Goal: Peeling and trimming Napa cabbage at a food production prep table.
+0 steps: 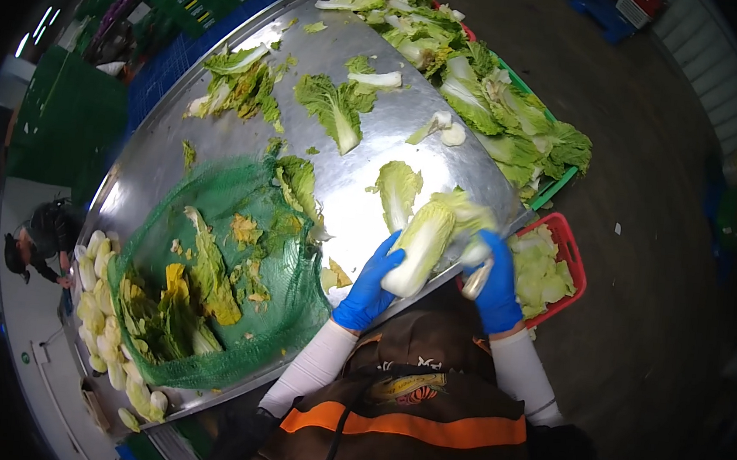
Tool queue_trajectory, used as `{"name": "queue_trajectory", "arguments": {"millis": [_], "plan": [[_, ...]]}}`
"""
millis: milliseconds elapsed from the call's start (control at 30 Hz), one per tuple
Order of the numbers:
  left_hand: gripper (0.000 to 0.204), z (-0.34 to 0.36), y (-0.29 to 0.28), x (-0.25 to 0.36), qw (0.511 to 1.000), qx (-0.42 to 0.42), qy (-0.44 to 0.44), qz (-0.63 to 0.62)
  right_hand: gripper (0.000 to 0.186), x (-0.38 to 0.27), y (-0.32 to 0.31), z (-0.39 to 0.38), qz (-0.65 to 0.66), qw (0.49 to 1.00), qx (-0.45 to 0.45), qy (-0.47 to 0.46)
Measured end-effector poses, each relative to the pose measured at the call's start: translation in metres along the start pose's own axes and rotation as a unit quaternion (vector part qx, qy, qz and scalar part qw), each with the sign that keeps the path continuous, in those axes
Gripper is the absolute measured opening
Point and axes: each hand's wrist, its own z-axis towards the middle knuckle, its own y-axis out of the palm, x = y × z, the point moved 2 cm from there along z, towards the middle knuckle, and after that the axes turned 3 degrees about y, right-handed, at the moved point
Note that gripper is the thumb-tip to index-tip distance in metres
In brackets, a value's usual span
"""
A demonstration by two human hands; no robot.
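A trimmed Chinese cabbage with a white stem and pale green top lies in my left hand, whose blue-gloved fingers close round its left side. Just to the right, my right hand, also gloved in blue, grips a loose cabbage leaf by its white base; the leaf is blurred by motion. A narrow pale piece also shows at that hand's fingers, too unclear to name. Another cabbage leaf rests on the metal table beyond the cabbage.
A green mesh bag with yellowed leaves spreads over the table's left part. Several whole cabbages line the far left. Leaf-filled crates, one green and one red, stand along the right edge. A person is at far left.
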Motion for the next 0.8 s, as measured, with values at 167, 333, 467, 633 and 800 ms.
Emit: {"name": "queue_trajectory", "arguments": {"millis": [167, 333, 467, 633, 800], "plan": [[0.060, -0.015, 0.007, 0.001, 0.880, -0.083, -0.159, -0.439, 0.022, -0.022, -0.013, 0.004, -0.010, 0.999, -0.017, 0.025], [0.056, -0.004, -0.011, -0.015, 0.993, -0.049, -0.023, -0.101, 0.037, 0.024, 0.022, -0.032, -0.195, 0.967, -0.157, 0.049], [0.046, 0.003, 0.000, 0.025, 0.990, -0.068, -0.036, -0.119, 0.056, 0.023, 0.007, -0.009, -0.275, 0.949, -0.153, 0.032], [0.053, 0.007, 0.005, 0.020, 0.996, -0.006, -0.032, 0.083, 0.051, 0.018, 0.029, -0.019, -0.296, 0.945, -0.135, -0.010], [0.045, 0.017, 0.000, 0.008, 0.998, 0.057, -0.022, -0.029, 0.043, 0.013, 0.037, -0.016, -0.276, 0.955, -0.111, 0.004]]}}
